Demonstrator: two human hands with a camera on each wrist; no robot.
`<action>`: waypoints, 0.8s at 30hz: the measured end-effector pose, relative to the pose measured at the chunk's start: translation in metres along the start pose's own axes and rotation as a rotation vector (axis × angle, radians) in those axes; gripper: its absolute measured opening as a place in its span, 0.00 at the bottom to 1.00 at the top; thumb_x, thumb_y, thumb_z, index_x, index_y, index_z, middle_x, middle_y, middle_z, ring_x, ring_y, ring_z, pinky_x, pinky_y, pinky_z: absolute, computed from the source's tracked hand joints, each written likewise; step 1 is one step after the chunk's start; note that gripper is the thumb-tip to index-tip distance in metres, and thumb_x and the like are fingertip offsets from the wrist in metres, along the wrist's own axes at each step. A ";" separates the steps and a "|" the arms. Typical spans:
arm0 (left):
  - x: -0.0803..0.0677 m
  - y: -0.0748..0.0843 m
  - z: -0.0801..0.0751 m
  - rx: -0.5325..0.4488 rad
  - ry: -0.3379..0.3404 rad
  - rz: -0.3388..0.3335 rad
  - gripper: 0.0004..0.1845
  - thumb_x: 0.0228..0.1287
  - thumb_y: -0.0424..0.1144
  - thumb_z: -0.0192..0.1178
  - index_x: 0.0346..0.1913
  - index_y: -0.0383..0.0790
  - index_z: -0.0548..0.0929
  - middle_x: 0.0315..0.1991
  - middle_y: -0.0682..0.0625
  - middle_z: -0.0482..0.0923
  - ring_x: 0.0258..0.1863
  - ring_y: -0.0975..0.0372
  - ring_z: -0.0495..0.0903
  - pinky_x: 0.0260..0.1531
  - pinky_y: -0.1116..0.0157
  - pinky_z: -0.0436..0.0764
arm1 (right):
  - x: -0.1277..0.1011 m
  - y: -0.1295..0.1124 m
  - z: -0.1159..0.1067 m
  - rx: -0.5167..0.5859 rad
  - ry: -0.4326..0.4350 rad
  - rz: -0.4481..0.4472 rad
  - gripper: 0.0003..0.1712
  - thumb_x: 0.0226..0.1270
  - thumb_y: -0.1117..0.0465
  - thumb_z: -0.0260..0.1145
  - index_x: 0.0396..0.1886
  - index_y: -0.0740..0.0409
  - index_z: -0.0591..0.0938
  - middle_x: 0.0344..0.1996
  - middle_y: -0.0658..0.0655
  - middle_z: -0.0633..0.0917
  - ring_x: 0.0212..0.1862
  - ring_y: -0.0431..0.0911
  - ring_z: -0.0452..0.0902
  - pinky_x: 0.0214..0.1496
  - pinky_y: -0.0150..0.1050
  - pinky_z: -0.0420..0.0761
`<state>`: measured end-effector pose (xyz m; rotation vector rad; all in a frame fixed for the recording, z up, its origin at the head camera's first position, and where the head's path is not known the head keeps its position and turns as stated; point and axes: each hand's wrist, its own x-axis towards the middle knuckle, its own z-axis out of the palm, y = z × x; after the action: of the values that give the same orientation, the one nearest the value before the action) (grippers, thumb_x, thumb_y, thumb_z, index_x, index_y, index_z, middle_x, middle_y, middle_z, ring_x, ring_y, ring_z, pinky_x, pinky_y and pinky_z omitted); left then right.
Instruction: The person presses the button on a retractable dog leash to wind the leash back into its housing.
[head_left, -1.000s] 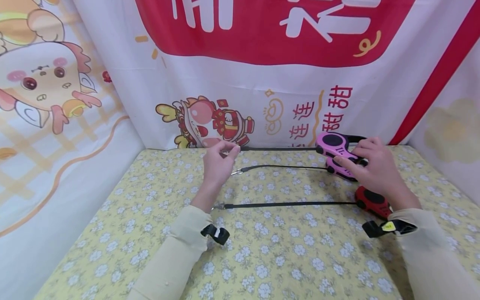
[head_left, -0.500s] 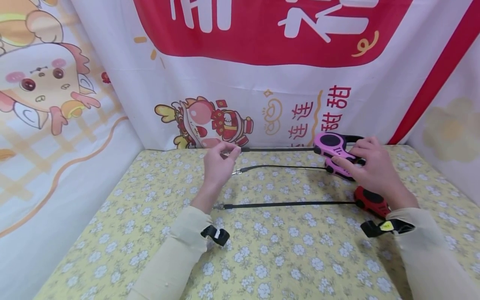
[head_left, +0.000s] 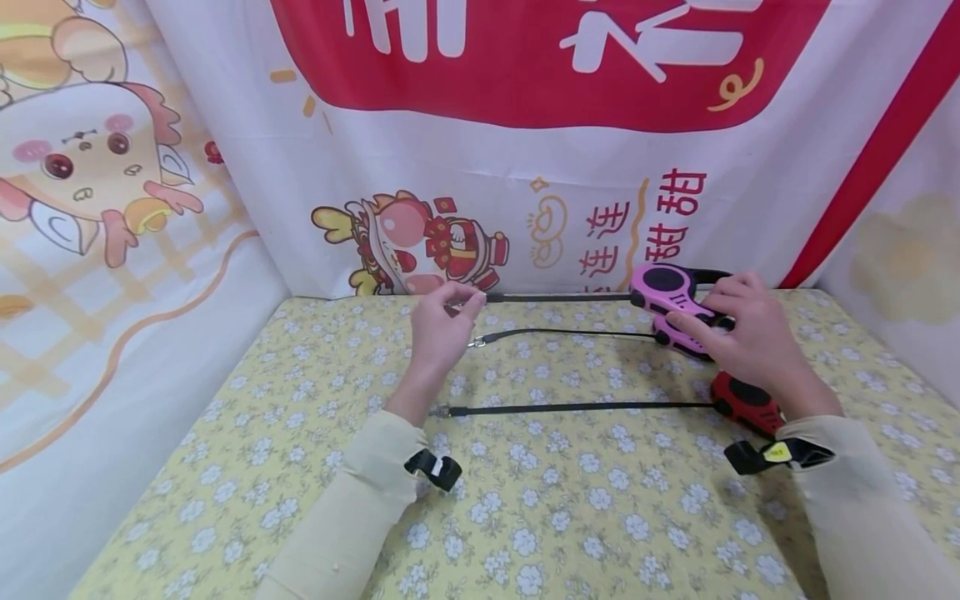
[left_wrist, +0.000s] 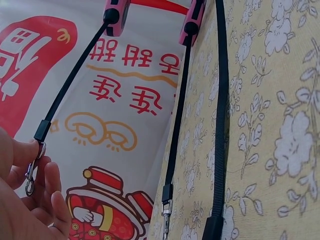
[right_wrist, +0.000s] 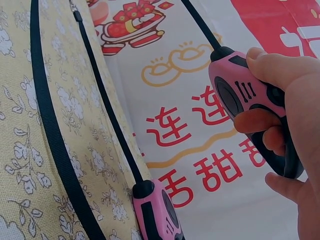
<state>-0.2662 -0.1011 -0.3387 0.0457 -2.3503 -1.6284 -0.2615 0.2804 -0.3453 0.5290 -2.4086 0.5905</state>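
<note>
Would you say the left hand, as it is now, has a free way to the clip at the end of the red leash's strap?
Probably yes. The left hand pinches the held pink leash's clip, so it must let go first; the red leash's clip lies bare on the cloth beside that wrist, with nothing over it.

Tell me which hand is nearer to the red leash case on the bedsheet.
Right. The right hand grips a pink leash case just beyond the red leash case, its wrist passing right beside it. The left hand pinches a clip far across the sheet.
</note>
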 end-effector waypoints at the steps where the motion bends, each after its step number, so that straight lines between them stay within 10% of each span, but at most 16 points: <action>1: 0.000 0.000 0.000 0.003 -0.001 0.004 0.07 0.75 0.45 0.66 0.49 0.48 0.88 0.45 0.52 0.86 0.41 0.57 0.82 0.39 0.62 0.81 | 0.000 0.000 0.000 -0.002 -0.001 0.003 0.22 0.62 0.52 0.80 0.36 0.70 0.89 0.38 0.65 0.83 0.49 0.56 0.68 0.45 0.48 0.66; 24: -0.001 0.001 0.000 -0.008 -0.007 0.021 0.07 0.75 0.45 0.67 0.48 0.47 0.88 0.44 0.51 0.87 0.39 0.57 0.82 0.37 0.63 0.81 | 0.001 -0.003 0.000 0.017 -0.005 -0.039 0.26 0.65 0.48 0.78 0.37 0.71 0.90 0.37 0.66 0.84 0.46 0.55 0.68 0.44 0.48 0.66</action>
<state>-0.2653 -0.1011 -0.3378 0.0142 -2.3411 -1.6310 -0.2611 0.2779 -0.3444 0.5842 -2.3937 0.5944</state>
